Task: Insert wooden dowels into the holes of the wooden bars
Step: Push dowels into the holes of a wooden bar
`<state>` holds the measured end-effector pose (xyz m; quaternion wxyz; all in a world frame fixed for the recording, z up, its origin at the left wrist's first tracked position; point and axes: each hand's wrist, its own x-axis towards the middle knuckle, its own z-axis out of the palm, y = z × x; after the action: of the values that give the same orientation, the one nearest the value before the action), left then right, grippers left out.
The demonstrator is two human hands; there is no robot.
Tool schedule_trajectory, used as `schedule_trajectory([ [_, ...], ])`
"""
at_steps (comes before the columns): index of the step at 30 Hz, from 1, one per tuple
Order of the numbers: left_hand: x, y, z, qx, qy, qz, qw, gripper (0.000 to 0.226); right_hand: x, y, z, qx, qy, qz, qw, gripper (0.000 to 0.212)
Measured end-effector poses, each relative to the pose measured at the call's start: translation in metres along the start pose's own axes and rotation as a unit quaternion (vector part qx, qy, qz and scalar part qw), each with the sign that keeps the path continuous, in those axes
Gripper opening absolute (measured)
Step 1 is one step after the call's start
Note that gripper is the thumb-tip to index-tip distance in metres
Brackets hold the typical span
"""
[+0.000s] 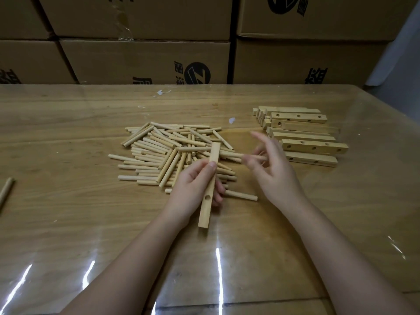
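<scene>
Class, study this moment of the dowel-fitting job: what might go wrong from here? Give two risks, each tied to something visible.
1. The right hand pinches the dowel near one end and looks motion-blurred, so its tip may miss the hole in the bar or enter crooked.
2. The left hand grips the bar only around its middle, above the dowel pile, so a sideways push may twist it.

The wooden table (68, 133) lies under a glossy clear sheet (250, 269). A loose pile of dowels (159, 151) sits at the centre of the frame, with rows of drilled wooden bars (304, 135) well apart at the upper right. One stray dowel (5, 192) lies at the left edge, and another single dowel (242, 195) lies just below the pile.
</scene>
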<state>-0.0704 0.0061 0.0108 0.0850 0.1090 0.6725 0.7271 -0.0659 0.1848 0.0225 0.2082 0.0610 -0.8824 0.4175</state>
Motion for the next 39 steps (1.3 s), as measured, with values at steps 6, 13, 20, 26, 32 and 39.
schedule_trajectory([
  [6, 0.003, 0.004, -0.006, -0.015, 0.065, -0.015, 0.998, 0.034, -0.002, 0.007, -0.010, 0.096, -0.048, 0.079, 0.991, 0.049],
  [13, 0.005, 0.002, -0.009, -0.024, 0.076, 0.026, 0.996, 0.038, -0.010, 0.012, 0.003, -0.079, -0.228, 0.057, 0.969, 0.054],
  [20, 0.008, 0.003, -0.016, -0.193, 0.001, -0.004, 0.981, 0.028, -0.009, 0.012, 0.011, -0.106, -0.242, -0.004, 0.965, 0.016],
  [26, 0.011, 0.004, -0.019, -0.244, 0.014, -0.020, 0.969, 0.040, -0.007, 0.014, 0.002, 0.028, -0.175, 0.055, 0.983, 0.002],
  [32, 0.009, 0.002, -0.018, -0.203, -0.036, -0.031, 0.978, 0.043, -0.007, 0.006, 0.001, 0.130, -0.156, 0.050, 0.978, 0.010],
  [39, 0.010, 0.001, -0.021, -0.190, -0.055, -0.051, 0.979, 0.048, -0.007, 0.001, 0.002, 0.169, -0.140, 0.055, 0.974, 0.018],
])
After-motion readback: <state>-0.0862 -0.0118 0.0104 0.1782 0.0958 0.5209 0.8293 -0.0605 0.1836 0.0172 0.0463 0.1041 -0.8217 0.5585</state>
